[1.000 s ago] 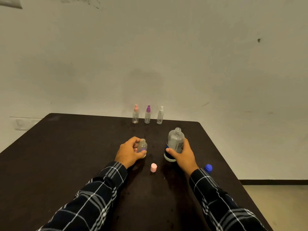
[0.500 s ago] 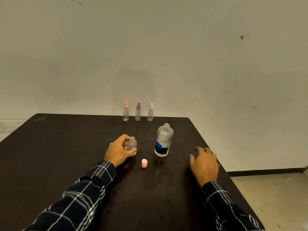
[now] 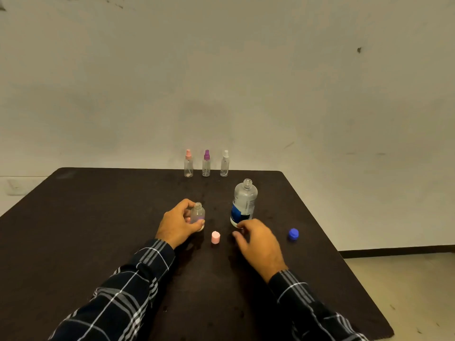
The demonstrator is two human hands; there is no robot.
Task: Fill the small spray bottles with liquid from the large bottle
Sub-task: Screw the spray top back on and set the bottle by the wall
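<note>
Two hands in view. Left hand (image 3: 178, 223) grips the uncapped small bottle (image 3: 197, 214), upright on the table (image 3: 98, 217). Right hand (image 3: 258, 242) is empty, fingers relaxed, just beside the open large bottle (image 3: 243, 203). Judged light, thin-walled, smooth; grasp its labelled midsection without squeezing.

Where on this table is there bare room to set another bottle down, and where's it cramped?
Bare: the table left of the left hand and the spray bottle row; also right of the blue cap. Cramped: around the small bottle, pink cap, right hand and large bottle.
</note>
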